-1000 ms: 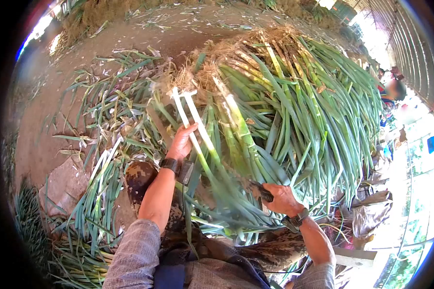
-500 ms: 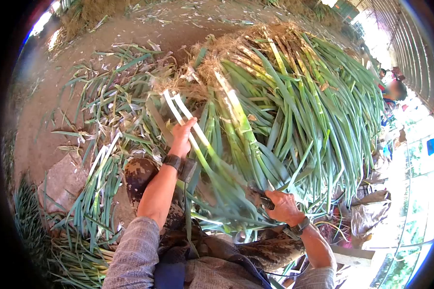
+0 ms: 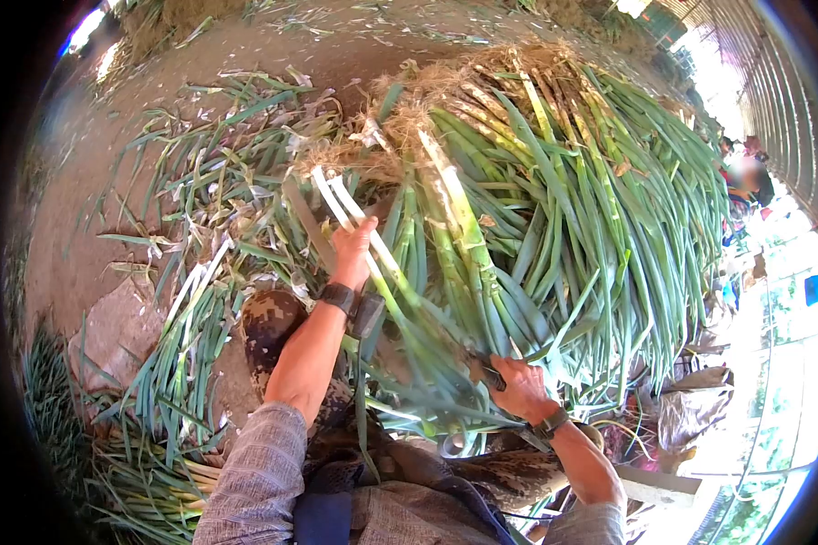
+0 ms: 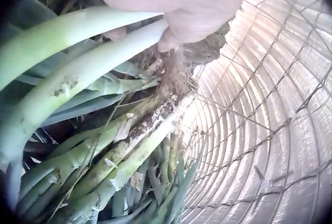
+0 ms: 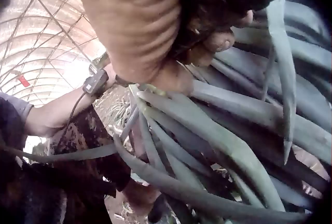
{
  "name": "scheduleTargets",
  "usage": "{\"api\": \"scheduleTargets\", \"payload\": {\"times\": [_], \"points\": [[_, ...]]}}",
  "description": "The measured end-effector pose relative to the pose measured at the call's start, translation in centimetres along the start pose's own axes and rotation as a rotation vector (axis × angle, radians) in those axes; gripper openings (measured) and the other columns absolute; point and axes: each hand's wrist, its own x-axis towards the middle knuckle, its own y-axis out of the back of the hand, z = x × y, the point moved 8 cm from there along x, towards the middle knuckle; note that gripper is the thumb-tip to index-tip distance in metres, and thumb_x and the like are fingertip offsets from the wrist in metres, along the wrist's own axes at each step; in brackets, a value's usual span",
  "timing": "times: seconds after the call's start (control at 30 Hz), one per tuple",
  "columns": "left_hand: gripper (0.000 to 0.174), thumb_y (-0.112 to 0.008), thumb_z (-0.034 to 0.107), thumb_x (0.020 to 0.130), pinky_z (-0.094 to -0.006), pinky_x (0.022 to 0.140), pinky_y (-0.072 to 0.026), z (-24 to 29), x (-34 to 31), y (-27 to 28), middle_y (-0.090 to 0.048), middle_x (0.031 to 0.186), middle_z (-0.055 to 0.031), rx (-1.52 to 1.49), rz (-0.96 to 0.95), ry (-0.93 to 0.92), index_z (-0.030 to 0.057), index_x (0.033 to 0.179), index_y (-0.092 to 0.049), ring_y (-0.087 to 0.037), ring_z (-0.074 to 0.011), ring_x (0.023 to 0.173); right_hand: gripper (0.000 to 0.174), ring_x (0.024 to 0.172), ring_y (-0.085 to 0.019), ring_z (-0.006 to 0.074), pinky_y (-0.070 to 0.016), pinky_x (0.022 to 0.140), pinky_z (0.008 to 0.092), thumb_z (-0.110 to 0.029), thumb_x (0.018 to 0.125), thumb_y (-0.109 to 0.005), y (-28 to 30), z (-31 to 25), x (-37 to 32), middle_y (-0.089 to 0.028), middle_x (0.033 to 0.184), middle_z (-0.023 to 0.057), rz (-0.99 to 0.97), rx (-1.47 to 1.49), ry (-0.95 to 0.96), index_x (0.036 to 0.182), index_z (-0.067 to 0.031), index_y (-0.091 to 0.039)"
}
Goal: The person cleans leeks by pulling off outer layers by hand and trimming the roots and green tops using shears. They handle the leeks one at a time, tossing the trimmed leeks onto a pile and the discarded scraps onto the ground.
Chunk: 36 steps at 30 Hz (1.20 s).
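Observation:
In the head view, my left hand (image 3: 350,252) grips two long green onions (image 3: 386,261) by their white stems, roots away from me. The left wrist view shows the thumb and fingers (image 4: 181,1) closed about the two pale stems (image 4: 104,53). Lower right, my right hand (image 3: 523,389) holds the dark handle (image 3: 493,374) of a tool beside the green leaves (image 3: 427,350); its working end is lost among them. From the right wrist, curled fingers (image 5: 218,41) wrap the dark tool (image 5: 228,1), with leaves passing beneath the hand.
A large heap of green onions (image 3: 600,236) with dry roots fills the right side. Stripped leaves (image 3: 218,163) litter the dirt at left, with cleaned onions (image 3: 191,318) lying near my knee (image 3: 271,331). A person (image 3: 745,182) is far right, by the ribbed wall (image 3: 795,109).
The white ends of the two held onions have come closer together and shifted left. My left hand has moved up slightly; my right hand has moved a little left and down, still gripping the tool.

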Motion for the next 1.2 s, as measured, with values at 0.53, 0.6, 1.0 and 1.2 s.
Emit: {"api": "scheduleTargets", "payload": {"times": [0.53, 0.6, 1.0, 1.2], "points": [[0.020, -0.078, 0.021, 0.082, -0.0346, 0.054, -0.0481, -1.3, 0.4, 0.4, -0.061, 0.078, -0.0017, -0.006, 0.063, -0.088, 0.0086, 0.086, -0.063, -0.058, -0.0139, 0.065, 0.042, 0.082, -0.067, 0.0366, -0.0525, 0.067, 0.0489, -0.015, 0.076, -0.065, -0.5, -0.1, -0.3, -0.070, 0.092, 0.0136, 0.022, 0.083, -0.037, 0.118, -0.0110, -0.063], [0.020, -0.078, 0.019, 0.083, -0.0344, 0.059, -0.0482, -1.4, 0.3, -0.1, -0.062, 0.082, -0.0022, -0.007, 0.034, -0.103, 0.0073, 0.089, -0.064, -0.059, -0.0140, 0.069, 0.041, 0.082, -0.067, 0.0368, -0.0525, 0.067, 0.0490, -0.015, 0.077, -0.065, -0.4, -0.5, 0.0, -0.070, 0.091, 0.0138, 0.051, 0.092, -0.019, 0.117, -0.0117, -0.063], [0.028, -0.076, 0.024, 0.087, -0.0329, 0.073, -0.0487, 0.4, -2.0, -2.6, -0.066, 0.093, -0.0025, -0.078, -0.099, 0.019, 0.0033, 0.103, -0.065, -0.059, -0.0141, 0.081, 0.029, 0.079, -0.067, 0.0369, -0.0528, 0.067, 0.0476, -0.013, 0.076, -0.065, 0.6, -2.6, 5.1, -0.069, 0.089, 0.0132, 0.147, 0.130, 0.014, 0.105, -0.0114, -0.064], [0.026, -0.060, 0.030, 0.098, -0.0364, 0.077, -0.0548, -1.5, -1.4, -3.2, -0.068, 0.099, -0.0081, -0.327, -0.251, 0.171, 0.0055, 0.107, -0.063, -0.066, -0.0199, 0.087, 0.027, 0.078, -0.066, 0.0376, -0.0526, 0.068, 0.0488, -0.013, 0.076, -0.067, 0.7, -2.4, 5.2, -0.069, 0.086, 0.0138, 0.093, 0.117, -0.041, 0.103, -0.0120, -0.065]]}}
